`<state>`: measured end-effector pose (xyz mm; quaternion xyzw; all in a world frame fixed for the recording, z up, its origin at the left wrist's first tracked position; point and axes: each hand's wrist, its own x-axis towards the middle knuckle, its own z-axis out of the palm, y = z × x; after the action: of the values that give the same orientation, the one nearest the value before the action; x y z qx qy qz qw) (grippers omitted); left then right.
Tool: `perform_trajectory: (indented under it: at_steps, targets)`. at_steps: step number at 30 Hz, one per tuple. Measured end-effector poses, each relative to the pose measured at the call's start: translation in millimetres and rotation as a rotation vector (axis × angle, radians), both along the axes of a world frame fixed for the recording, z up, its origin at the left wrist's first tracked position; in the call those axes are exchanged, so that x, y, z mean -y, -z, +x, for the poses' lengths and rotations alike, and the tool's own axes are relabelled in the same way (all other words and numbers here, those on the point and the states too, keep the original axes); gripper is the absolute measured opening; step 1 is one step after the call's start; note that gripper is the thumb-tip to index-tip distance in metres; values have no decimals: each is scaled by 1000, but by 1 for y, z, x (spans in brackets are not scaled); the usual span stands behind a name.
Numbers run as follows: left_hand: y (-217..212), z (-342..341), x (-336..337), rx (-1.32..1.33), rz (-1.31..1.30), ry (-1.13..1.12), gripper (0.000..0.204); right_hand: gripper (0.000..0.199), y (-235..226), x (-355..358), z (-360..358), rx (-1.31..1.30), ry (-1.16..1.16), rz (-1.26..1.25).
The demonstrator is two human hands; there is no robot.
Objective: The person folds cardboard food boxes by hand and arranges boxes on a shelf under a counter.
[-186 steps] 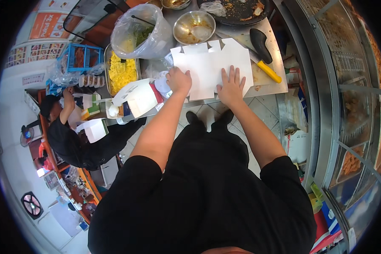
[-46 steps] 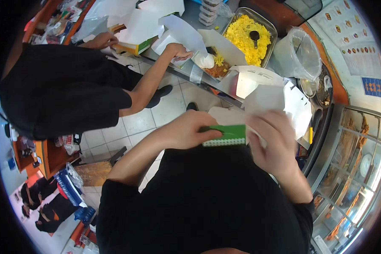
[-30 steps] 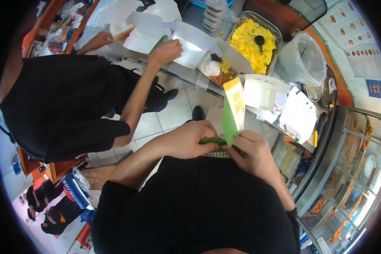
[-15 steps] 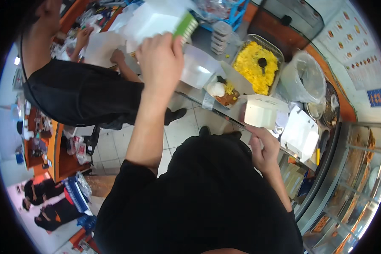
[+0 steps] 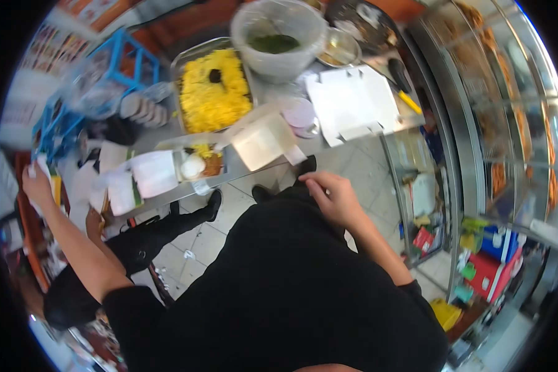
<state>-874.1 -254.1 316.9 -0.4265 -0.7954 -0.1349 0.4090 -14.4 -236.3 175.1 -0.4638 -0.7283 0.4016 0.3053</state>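
The left hand (image 5: 37,181) was at a smooth white-and-yellow card carton (image 5: 56,188) at the tabletop's (image 5: 270,94) far left; I could not tell whether its fingers pinched it. The right hand (image 5: 332,195) hung below the edge, fingers loosely curled, thumb apart. A shallow metal tray (image 5: 199,49) held grainy yellow rice (image 5: 211,99), near a flat notched white card (image 5: 353,102). A co-worker's hand (image 5: 93,224) crowded the left forearm.

Two own hands (image 5: 37,181) (image 5: 333,199), one knife (image 5: 409,103)
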Motion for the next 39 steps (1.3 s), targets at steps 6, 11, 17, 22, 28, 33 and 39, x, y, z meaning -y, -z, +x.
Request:
perform_trajectory:
  at_steps: [6, 11, 17, 22, 28, 33, 39]
  targets:
    - [117, 517, -72, 1375, -14, 861, 33, 22, 71, -78, 105, -91, 498, -358]
    - [239, 763, -124, 2240, -529, 581, 40, 46, 125, -189, 188, 419, 250, -8]
    - [335, 868, -218, 1378, -646, 84, 77, 74, 175, -251, 233, 841, -239, 344]
    - [328, 876, -259, 1435, -530, -382, 82, 74, 204, -256, 242, 687, -241, 238]
    - [315, 891, -253, 1196, -656, -271, 74, 74, 204, -260, 254, 580, -213, 183]
    - [314, 901, -246, 1170, -485, -64, 65, 75, 201, -260, 252, 559, -210, 147]
    - [281, 867, -252, 1315, -617, 249, 51, 62, 173, -277, 247, 599, -158, 216]
